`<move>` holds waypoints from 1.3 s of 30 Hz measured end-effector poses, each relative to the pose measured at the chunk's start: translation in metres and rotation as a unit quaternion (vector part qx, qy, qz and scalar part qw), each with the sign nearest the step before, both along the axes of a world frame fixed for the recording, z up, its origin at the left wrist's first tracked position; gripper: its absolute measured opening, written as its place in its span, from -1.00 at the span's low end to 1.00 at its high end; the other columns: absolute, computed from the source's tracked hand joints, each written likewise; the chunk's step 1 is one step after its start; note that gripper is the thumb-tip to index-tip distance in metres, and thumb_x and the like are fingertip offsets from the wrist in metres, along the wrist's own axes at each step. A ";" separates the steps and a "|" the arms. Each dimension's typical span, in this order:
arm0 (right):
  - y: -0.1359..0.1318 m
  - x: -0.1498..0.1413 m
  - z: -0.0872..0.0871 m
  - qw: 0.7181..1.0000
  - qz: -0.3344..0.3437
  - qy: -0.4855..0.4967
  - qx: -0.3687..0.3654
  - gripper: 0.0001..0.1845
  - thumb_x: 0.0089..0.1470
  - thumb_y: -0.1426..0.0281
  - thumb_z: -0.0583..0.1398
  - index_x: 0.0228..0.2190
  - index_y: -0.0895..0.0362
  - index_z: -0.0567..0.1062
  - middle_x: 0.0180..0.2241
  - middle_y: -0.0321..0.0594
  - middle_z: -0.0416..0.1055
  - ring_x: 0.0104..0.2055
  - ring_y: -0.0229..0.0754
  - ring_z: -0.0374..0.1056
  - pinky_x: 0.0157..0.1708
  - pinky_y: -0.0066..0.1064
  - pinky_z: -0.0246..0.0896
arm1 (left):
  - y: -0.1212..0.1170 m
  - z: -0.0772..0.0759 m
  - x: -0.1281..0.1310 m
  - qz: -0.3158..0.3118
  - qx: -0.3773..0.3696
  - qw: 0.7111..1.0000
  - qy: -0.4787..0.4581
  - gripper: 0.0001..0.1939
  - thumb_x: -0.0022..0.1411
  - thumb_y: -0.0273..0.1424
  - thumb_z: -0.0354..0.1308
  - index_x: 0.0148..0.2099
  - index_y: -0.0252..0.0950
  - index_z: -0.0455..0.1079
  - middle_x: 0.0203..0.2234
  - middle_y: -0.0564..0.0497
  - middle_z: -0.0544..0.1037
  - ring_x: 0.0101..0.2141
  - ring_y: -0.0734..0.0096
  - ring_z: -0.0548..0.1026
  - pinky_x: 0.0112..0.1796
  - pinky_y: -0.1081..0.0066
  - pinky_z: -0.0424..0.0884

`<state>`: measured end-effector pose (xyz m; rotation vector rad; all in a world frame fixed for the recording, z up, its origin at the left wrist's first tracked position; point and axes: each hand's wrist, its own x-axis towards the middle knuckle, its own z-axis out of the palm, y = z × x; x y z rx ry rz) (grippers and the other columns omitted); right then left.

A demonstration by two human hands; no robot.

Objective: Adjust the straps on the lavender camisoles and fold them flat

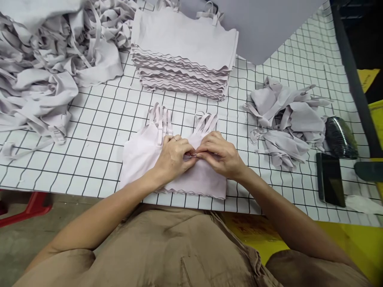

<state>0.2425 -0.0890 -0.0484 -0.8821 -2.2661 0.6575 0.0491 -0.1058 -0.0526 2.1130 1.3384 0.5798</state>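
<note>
A pale pink camisole top (191, 183) with thin straps lies flat on the table in front of me, its straps pointing away. My left hand (174, 156), with a ring on one finger, pinches at the middle of it. Opposite, my right hand (220, 154) pinches at the same spot, fingertips almost touching the left ones. Between the fingertips shows a small shiny metal piece (195, 155), too small to name for sure. Fabric under both hands is partly hidden.
A neat stack of similar tops (185, 48) stands behind. Loose pale garments (44, 59) are heaped at the left, with a smaller heap (287, 119) at the right. Beside that lie a black ribbed object (341, 137) and a phone (330, 179) on the checked tablecloth (98, 119).
</note>
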 end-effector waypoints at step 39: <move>0.000 0.000 0.001 1.000 0.011 -0.005 -0.015 -0.86 0.23 0.45 0.18 -0.36 0.08 0.53 -0.43 -0.21 0.44 -0.28 -0.11 0.33 -0.20 -0.16 0.22 | 0.000 0.001 0.000 -0.005 -0.010 1.000 -0.008 -0.84 0.24 -0.35 0.27 -0.39 -0.29 0.48 -0.46 0.05 0.56 -0.33 0.31 0.38 -0.13 0.21 0.10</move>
